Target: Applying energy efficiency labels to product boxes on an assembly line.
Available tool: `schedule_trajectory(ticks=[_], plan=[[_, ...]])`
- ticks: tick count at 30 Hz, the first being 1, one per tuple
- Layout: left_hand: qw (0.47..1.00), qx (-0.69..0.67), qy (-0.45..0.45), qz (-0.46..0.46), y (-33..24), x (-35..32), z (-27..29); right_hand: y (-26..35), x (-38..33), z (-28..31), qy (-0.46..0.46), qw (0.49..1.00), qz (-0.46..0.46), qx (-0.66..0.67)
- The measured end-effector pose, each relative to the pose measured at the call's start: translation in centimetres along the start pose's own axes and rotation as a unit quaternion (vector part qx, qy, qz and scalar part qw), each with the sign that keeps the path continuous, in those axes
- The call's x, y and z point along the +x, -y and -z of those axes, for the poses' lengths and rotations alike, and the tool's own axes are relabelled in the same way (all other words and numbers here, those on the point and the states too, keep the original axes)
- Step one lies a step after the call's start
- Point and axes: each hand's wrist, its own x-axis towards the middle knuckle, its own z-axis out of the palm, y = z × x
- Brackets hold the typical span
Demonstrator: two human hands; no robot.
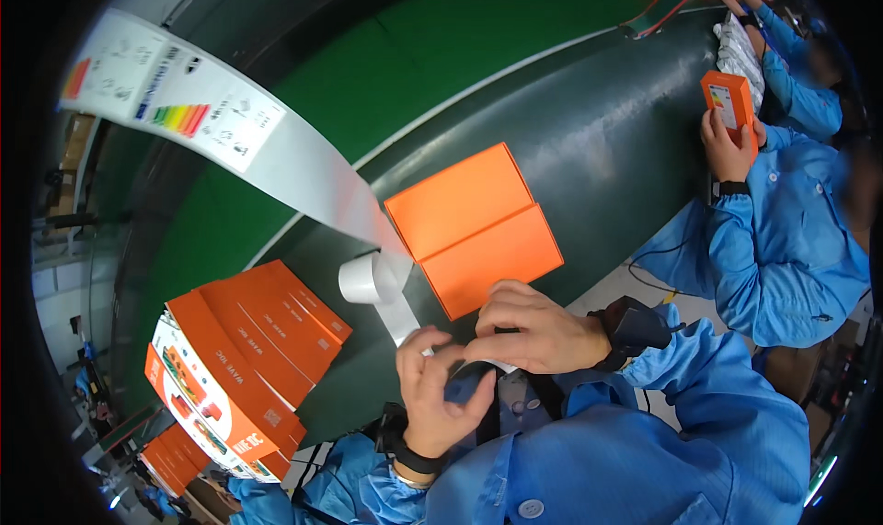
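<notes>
A white strip (397, 318) runs down from a loose curl of backing paper (359, 279) to my hands, close to my body. My left hand (437, 401) is closed on the strip, with thumb and fingers curved round it. Beside it, my right hand (538, 330) pinches at the same place, and a white edge (502, 366) shows just under its fingers; the fingertips partly hide it. A long label strip (317, 171) with printed colour-bar labels stretches to the upper left. Just beyond my hands lie two plain orange boxes (460, 203), side by side on the dark green work surface (589, 157).
A stack of orange boxes (267, 332) stands at the left, with more orange boxes (175, 456) below. A green conveyor belt (414, 74) runs along the far side. At the right, a person in blue (782, 231) holds an orange box (729, 102).
</notes>
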Motion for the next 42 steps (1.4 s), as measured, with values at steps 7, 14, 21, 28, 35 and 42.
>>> schedule_trajectory(ticks=[7,14,21,28,35,42], plan=[[0.967,-0.19,-0.076,0.149,1.8,-0.2,-2.5,-2.2,-0.9,0.6,-0.037,0.965,-0.24,0.098],[0.941,-0.255,-0.122,0.185,4.9,2.3,-5.9,-5.8,-1.3,2.4,-0.139,0.935,-0.315,0.086],[0.9,-0.273,-0.209,0.269,11.5,5.9,-7.0,-11.5,2.4,1.6,-0.172,0.916,-0.357,0.065],[0.852,-0.386,-0.157,0.317,12.4,6.1,-7.4,-13.2,4.9,-0.2,-0.117,0.921,-0.368,0.04],[0.818,-0.456,-0.134,0.324,13.3,5.2,-7.6,-13.7,4.6,-0.8,-0.124,0.908,-0.398,0.044],[0.818,-0.463,-0.127,0.316,13.0,5.3,-7.1,-13.2,4.9,-0.6,-0.093,0.903,-0.418,0.045]])
